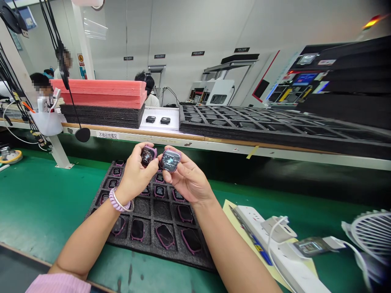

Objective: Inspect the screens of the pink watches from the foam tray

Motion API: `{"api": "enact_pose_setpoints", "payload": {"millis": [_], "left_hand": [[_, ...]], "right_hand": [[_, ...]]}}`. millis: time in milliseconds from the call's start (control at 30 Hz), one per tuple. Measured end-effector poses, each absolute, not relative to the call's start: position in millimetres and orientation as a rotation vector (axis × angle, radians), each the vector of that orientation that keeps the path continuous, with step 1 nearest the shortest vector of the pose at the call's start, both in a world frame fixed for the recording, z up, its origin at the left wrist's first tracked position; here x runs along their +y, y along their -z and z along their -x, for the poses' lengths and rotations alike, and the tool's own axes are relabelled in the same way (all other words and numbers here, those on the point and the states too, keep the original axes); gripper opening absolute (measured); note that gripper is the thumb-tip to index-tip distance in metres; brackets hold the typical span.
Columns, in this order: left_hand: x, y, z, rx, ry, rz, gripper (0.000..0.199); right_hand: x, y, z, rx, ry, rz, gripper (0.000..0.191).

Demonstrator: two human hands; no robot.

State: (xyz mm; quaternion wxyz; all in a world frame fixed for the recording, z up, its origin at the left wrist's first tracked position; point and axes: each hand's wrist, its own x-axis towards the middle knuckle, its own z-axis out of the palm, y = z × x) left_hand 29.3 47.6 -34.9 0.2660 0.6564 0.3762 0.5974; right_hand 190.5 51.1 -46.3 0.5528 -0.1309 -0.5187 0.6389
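My left hand (138,169) is closed around a purple-framed smartwatch body (148,155), its dark screen lit with a small pattern. Beside it, my right hand (186,177) grips a second smartwatch (170,160) with a lit display, tilted toward me. The two watches are held close together above a black foam tray (142,206). Several more purple watches lie in the tray's square pockets, some with white text on screen, such as one watch (159,191), others dark, like the watch (165,236) in the front row. My forearms cover parts of the tray.
A white power strip (253,219) with cables lies right of the tray, near a small fan (374,236). Behind runs a shelf (214,144) bearing pink foam (100,93), a white box (174,116) with two dark pieces, and a large black tray (244,120). People sit beyond.
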Motion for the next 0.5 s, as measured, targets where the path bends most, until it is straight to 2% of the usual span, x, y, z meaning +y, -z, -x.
{"api": "enact_pose_setpoints", "payload": {"millis": [267, 500], "left_hand": [[49.1, 34.2, -29.8, 1.025, -1.615, -1.767, 0.034], [59.6, 35.2, -27.9, 0.99, -1.505, -1.492, 0.036]], "right_hand": [[52.3, 48.6, -190.8, -1.214, -1.53, 0.316, 0.052], [69.2, 54.5, -195.6, -1.119, -1.609, 0.396, 0.039]]}}
